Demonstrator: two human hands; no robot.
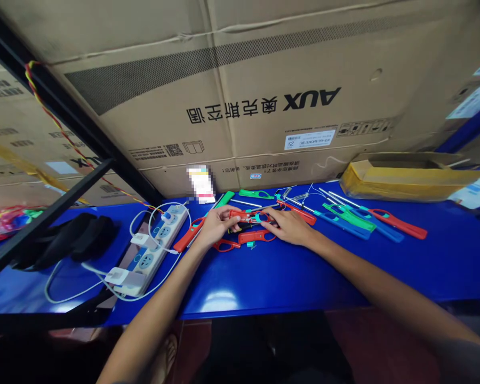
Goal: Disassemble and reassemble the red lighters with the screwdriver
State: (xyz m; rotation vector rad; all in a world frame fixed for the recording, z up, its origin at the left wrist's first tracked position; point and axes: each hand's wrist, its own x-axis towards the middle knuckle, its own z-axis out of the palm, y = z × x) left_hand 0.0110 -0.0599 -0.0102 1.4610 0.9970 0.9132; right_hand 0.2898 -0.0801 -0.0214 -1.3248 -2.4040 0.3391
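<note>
Forearms [160, 298] nearest camera in head view, reaching over blue tabletop [280, 282]. Red casing [250, 216] between both hands, right of power strip [146, 261]. Left hand [216, 224]: grip pinching blunt end. Right hand [292, 226]: grip closed at looped end. Handling, judged: light, stiff, slick plastic; small inner parts probably fragile, easily spilled. Best hold: long outer edges, level. Look: slender, bright red, turquoise insert [258, 217]. Farther right of power strip: long lighters [400, 223], metal-rodded.
</note>
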